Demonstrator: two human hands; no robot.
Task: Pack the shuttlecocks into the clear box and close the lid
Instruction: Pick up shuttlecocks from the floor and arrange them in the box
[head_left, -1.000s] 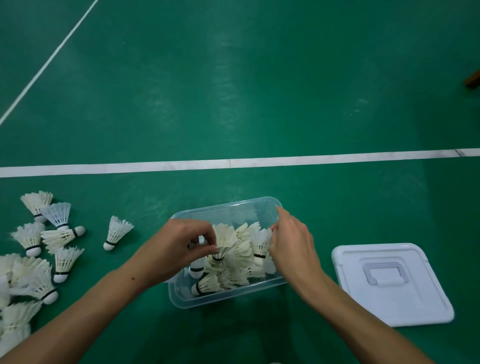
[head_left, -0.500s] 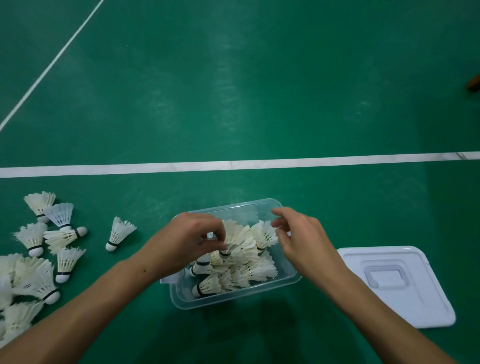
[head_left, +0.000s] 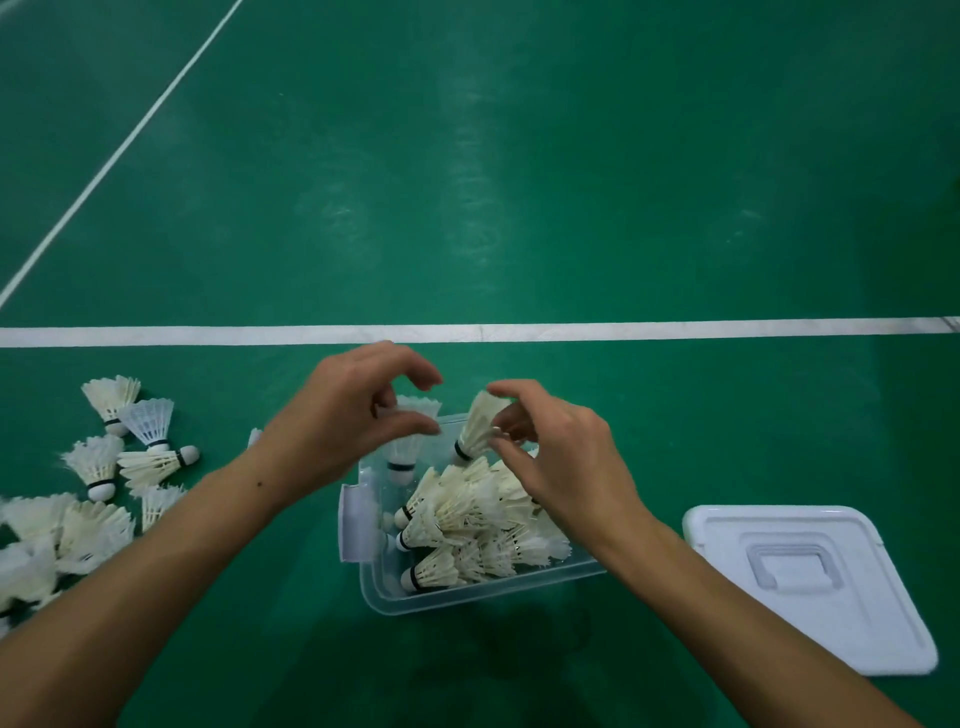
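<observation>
Two shuttlecocks are held above the far part of the clear box (head_left: 483, 592): the left hand (head_left: 343, 431) pinches one shuttlecock (head_left: 410, 441) by its feather skirt between thumb and fingers, cork down, and the right hand (head_left: 561, 457) pinches a second shuttlecock (head_left: 480, 423) the same way, tilted. Many more already lie in the box, heaped toward its right side. The risk is that a dropped one lands on this heap, rolls over the rim, or crushes feathers below; a heap too high would probably stop the lid from closing. A loose pile (head_left: 78, 514) waits on the green floor (head_left: 519, 208) at the left, well apart from the box, so much packing remains. The white lid (head_left: 810, 582) lies flat at the right, near the box. Nothing blocks the way down into the box.
</observation>
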